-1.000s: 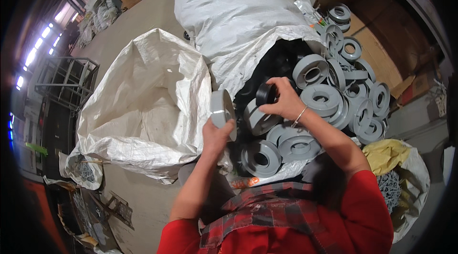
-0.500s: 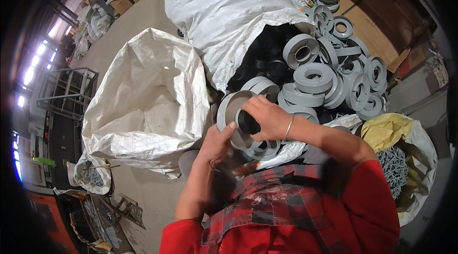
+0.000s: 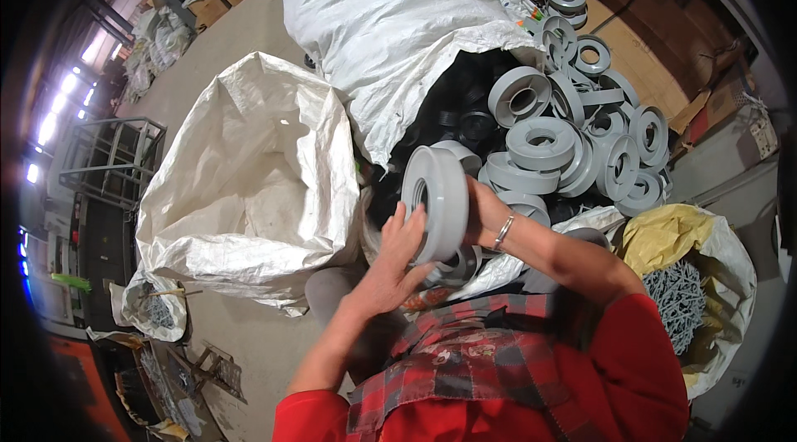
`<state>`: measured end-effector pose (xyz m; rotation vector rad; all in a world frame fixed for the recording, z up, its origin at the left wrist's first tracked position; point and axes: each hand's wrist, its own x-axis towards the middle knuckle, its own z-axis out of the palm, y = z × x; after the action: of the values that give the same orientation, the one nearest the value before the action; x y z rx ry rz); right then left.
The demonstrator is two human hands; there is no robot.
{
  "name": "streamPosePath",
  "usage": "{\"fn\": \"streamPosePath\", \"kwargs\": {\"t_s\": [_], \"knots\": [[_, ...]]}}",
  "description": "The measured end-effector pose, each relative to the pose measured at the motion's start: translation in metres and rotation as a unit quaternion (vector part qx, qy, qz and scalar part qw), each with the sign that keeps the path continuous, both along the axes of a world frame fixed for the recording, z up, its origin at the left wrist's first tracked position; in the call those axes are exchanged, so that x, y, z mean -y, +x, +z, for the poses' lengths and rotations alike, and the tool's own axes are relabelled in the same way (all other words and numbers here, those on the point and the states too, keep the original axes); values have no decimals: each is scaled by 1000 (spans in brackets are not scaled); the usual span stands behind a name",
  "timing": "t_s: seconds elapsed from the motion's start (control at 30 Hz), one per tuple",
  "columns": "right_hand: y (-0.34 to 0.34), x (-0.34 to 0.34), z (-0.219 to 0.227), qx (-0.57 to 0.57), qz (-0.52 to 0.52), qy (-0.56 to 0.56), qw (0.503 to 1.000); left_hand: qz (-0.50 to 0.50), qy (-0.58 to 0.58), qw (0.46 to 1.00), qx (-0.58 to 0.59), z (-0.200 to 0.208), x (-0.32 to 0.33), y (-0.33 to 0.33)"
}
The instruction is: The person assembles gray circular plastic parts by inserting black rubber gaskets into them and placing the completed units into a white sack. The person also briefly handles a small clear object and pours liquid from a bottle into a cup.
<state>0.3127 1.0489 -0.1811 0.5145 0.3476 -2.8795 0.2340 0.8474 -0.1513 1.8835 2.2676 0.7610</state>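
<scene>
Over my lap, a wide grey plastic ring (image 3: 450, 203) with a smaller threaded hole stands tilted on edge between my hands. My right hand (image 3: 484, 211) grips it from the right side, its fingers mostly hidden behind the rim. My left hand (image 3: 395, 263) is at the lower left, fingers against the ring's face near the hole and thumb below the rim. Just beyond lies a heap of similar grey rings (image 3: 540, 143). Dark black parts (image 3: 475, 122) show in the mouth of a large white woven sack (image 3: 390, 19).
An open white woven sack (image 3: 241, 251) stands to my left. At the right, a yellow-lined sack (image 3: 660, 234) holds many small grey pieces (image 3: 677, 297). Cardboard (image 3: 639, 52) stands behind the heap. A metal frame (image 3: 112, 156) and a small bag (image 3: 154, 309) are farther left.
The grey ring has turned so its threaded hole faces left. My right hand has moved from inside it to its right side. The black part previously seen at its centre is out of sight.
</scene>
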Motion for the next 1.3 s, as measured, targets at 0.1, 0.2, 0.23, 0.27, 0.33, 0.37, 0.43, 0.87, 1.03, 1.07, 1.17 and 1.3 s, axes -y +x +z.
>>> {"fn": "streamPosePath", "kwargs": {"t_s": [0.1,0.2,0.23,0.27,0.33,0.37,0.43,0.87,1.03,1.07,1.17,1.3], "knots": [[2,7,-13,-146,-17,393,908,10,-26,946,324,-9,20,-5],[-8,13,-29,-157,-12,495,855,31,6,911,410,-11,19,0],[-9,15,-32,-111,11,326,939,23,32,954,297,-8,19,4],[-10,16,-25,-60,33,146,987,14,59,982,178,-6,17,4],[-12,14,-28,-62,130,223,964,-23,60,997,52,-3,33,-16],[-15,0,-17,-40,158,375,912,-5,59,998,2,0,43,-24],[-28,-35,-17,-44,67,743,664,115,70,989,-67,11,57,-39],[-95,-78,13,-126,135,920,347,-27,-91,965,-246,-15,-30,-27],[-102,-135,-8,10,122,890,439,163,73,972,152,-12,-34,-41],[-97,-140,-21,-4,159,950,268,232,123,918,296,-21,-28,-42],[-82,-149,-81,-9,193,976,97,298,141,786,523,-19,-22,-48],[-78,-115,-61,-32,65,958,278,321,196,683,626,-17,-26,-40]]}}
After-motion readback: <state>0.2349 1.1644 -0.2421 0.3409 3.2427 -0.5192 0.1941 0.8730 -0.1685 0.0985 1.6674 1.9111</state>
